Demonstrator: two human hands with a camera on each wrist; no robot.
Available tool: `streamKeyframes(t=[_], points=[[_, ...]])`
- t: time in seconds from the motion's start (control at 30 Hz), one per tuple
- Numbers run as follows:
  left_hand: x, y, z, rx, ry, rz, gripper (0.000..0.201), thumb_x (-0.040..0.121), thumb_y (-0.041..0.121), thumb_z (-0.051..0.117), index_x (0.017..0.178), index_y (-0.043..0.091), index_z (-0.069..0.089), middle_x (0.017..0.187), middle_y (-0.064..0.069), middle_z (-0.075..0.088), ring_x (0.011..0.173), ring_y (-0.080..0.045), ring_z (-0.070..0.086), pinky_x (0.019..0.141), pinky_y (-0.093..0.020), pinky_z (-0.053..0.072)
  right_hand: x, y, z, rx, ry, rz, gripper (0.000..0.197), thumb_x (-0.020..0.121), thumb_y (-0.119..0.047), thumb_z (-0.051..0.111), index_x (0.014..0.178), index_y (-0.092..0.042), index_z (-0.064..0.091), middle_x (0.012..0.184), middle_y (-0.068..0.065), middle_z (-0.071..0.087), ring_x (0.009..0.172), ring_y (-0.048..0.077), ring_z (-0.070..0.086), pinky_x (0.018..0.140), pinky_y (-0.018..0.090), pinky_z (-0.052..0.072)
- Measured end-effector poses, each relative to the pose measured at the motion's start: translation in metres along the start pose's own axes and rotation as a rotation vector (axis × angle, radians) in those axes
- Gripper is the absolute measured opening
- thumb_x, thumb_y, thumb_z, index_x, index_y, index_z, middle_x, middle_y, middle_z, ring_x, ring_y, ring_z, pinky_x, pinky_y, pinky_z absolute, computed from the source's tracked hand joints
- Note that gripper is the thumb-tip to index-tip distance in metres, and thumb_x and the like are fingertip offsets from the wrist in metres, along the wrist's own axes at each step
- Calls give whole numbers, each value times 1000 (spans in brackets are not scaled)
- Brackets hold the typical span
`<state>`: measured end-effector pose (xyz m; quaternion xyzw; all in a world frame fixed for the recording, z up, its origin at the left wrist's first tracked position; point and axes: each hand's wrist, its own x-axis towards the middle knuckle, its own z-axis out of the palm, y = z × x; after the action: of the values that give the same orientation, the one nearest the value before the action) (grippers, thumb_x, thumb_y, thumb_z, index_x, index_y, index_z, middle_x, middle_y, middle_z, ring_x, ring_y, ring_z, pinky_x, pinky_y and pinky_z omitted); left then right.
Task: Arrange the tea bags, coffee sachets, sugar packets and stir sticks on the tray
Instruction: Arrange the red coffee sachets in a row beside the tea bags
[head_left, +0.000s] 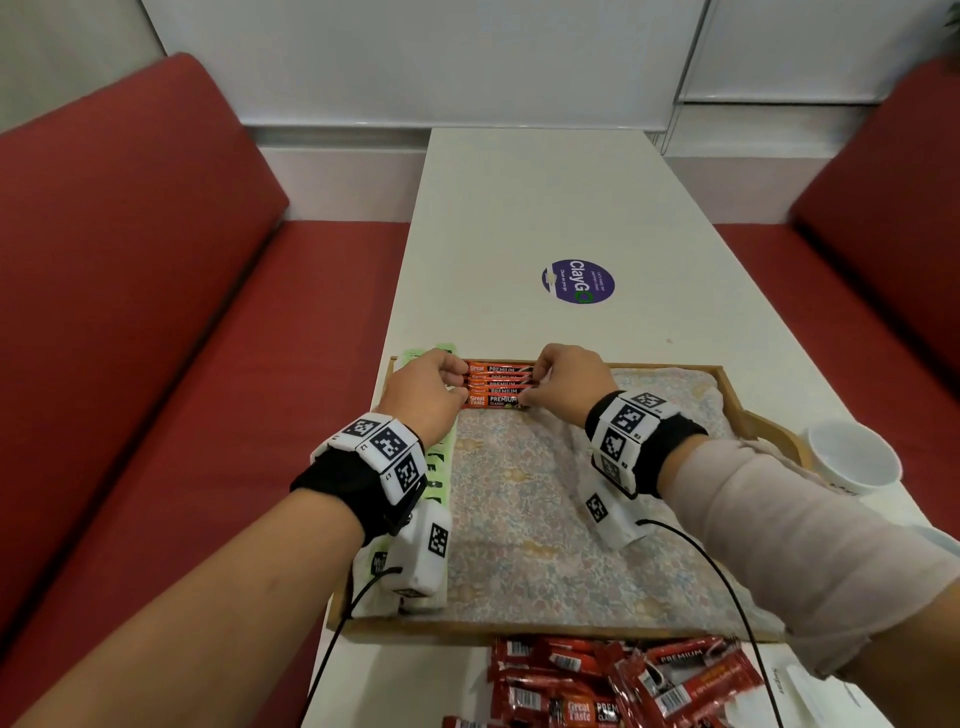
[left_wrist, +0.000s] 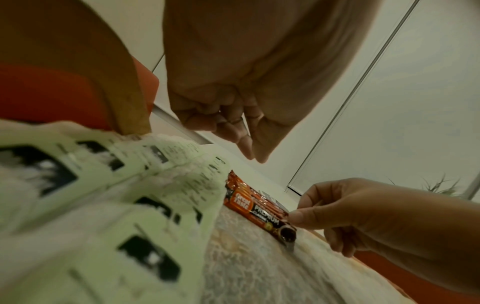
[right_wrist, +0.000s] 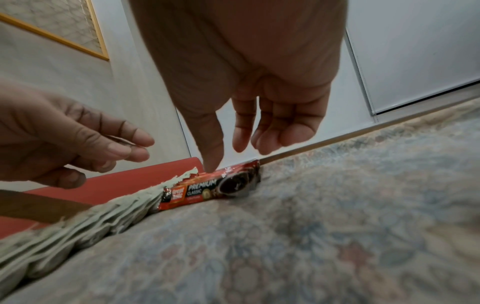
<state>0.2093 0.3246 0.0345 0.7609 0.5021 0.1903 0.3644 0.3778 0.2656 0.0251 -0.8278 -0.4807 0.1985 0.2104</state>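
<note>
On the wooden tray (head_left: 730, 395) on your counter (head_left: 519, 218), pale green tea bags (head_left: 439, 480) line the left edge, your left hand (head_left: 423, 392), fingers curled, and right hand (head_left: 569, 382), thumb pressing down, flank the row of red coffee sachets (head_left: 496, 385) at the far edge.

Red-orange coffee sachets (head_left: 497, 385) lie on a pale floral cloth (head_left: 524, 525); pale green tea bags (head_left: 439, 478) at nine o'clock; benches (head_left: 156, 291) red.
</note>
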Motion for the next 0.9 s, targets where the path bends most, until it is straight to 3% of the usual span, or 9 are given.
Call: streamKeyframes(t=[0.17, 0.23, 0.3, 0.4, 0.53, 0.67, 0.9], points=[[-23, 13, -3, -1, 7, 24, 18, 85, 14, 64, 101, 22, 63, 97, 7, 65, 91, -8, 55, 78, -20, 39, -26, -4, -14, 9, 52, -39, 23, 76, -28, 74, 84, -16, 57, 78, -5, 55, 75, 15, 52, 51, 21, 33], [-37, 19, -6, 9, 15, 29, 18, 86, 17, 65, 102, 22, 63, 98, 8, 65, 91, -7, 56, 73, -16, 38, -40, -5, -19, 19, 62, -59, 23, 76, -29, 74, 86, -15, 59, 74, -8, 52, 75, 15, 52, 51, 21, 33], [-53, 23, -8, 41, 22, 36, 18, 87, 20, 64, 104, 24, 63, 99, 11, 64, 87, -7, 56, 58, -5, 34, -55, -5, -24, 17, 66, -79, 23, 76, -31, 74, 86, -16, 58, 72, -9, 51, 75, 15, 52, 53, 24, 34], [-79, 26, -11, 59, 31, 62, 19, 87, 22, 64, 105, 24, 63, 98, 12, 64, 83, -4, 53, 57, 5, 31, -81, -5, -27, 27, 62, -94, 23, 76, -32, 74, 84, -18, 57, 70, -11, 51, 73, 15, 52, 57, 27, 36], [-113, 26, -11, 52, 42, 79, 16, 85, 23, 67, 101, 25, 65, 94, 13, 64, 82, -3, 55, 57, -1, 34, -114, -3, -28, 44, 56, -106, 23, 76, -32, 74, 85, -17, 60, 72, -9, 54, 72, 15, 54, 62, 28, 40], [-142, 25, -7, -34, -6, 67, 14, 85, 16, 68, 95, 23, 62, 94, 9, 63, 91, -9, 58, 76, -19, 39, -148, 1, -27, 52, 0, -124, 20, 78, -34, 73, 83, -22, 58, 74, -7, 57, 68, 11, 54, 57, 27, 38], [-192, 13, -1, -40, -56, 73, 15, 84, 16, 68, 97, 21, 63, 95, 8, 64, 89, -7, 56, 77, -20, 38, -206, 9, -19, 13, -83, -149, 17, 81, -34, 70, 88, -23, 60, 77, -8, 57, 67, 6, 52, 55, 22, 35]])
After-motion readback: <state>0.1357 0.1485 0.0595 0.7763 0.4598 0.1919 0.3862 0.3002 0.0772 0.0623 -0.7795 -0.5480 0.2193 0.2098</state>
